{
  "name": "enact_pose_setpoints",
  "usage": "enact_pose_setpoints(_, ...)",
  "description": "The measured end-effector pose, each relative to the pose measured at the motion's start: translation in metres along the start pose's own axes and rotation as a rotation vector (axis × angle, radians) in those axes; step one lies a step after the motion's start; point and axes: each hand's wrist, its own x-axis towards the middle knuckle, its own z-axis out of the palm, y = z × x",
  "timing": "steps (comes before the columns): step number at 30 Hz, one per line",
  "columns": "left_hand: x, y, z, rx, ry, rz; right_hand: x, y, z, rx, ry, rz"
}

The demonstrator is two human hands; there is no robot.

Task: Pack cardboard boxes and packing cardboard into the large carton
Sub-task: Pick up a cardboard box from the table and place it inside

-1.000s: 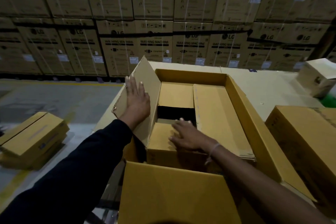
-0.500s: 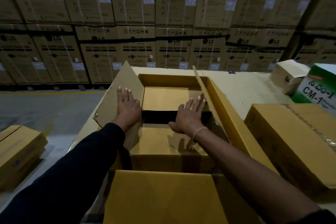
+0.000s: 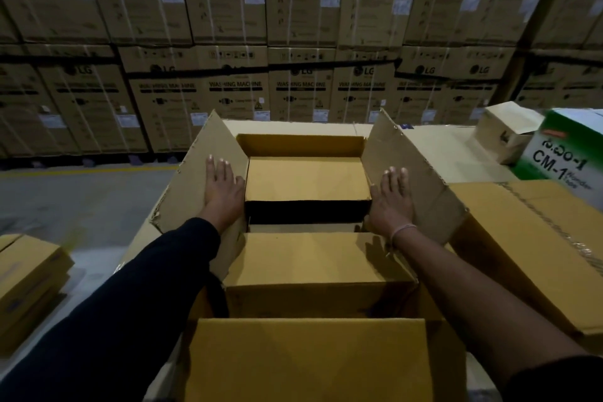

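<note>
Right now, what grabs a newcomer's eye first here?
Centre frame, the large carton stands open, with the left hand and right hand flat against its two side flaps. Inside sit two cardboard boxes, far and near, with a dark gap between. Behind, a wall of washing machine cartons fills the background.

A warehouse: from 9 to 3 o'clock, a wall of stacked, strapped cartons [image 3: 300, 42] printed "LG" and "WASHING MACHINE" with shipping labels. A bare concrete floor [image 3: 81, 199] with a yellow line [image 3: 88, 170] lies at 9 o'clock.
</note>
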Motion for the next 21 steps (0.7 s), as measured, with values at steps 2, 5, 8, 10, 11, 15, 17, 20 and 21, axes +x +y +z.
enact_pose_setpoints(2, 0.002, 0.001, 0.0, 0.009, -0.013, 0.018, 0.002, -0.002, 0.001, -0.036, -0.002, -0.009)
enact_pose_setpoints(5, 0.003, 0.005, -0.004, -0.119, 0.024, 0.112, 0.007, -0.002, 0.004, -0.067, 0.003, -0.043)
enact_pose_setpoints(8, 0.008, 0.015, -0.005, -0.475, 0.066, 0.299, 0.015, 0.001, 0.005, -0.047, 0.027, -0.104)
enact_pose_setpoints(10, 0.01, 0.03, -0.005, -0.677, -0.124, 0.456, 0.022, 0.005, 0.005, -0.034, 0.021, -0.135)
enact_pose_setpoints(11, 0.01, 0.039, -0.005, -0.723, -0.245, 0.519, 0.027, 0.006, 0.006, -0.029, 0.019, -0.152)
enact_pose_setpoints(15, 0.018, 0.073, 0.01, -0.672, -0.444, 0.507, 0.047, 0.016, 0.008, 0.022, 0.03, -0.213)
enact_pose_setpoints(17, 0.027, 0.077, 0.017, -0.602, -0.371, 0.479, 0.057, 0.021, 0.006, 0.059, 0.009, -0.226)
enact_pose_setpoints(20, 0.046, 0.076, 0.014, -0.525, -0.213, 0.382, 0.066, 0.023, 0.006, 0.132, -0.009, -0.236)
enact_pose_setpoints(21, 0.054, 0.074, 0.011, -0.529, -0.17, 0.342, 0.068, 0.023, 0.006, 0.191, 0.003, -0.226)
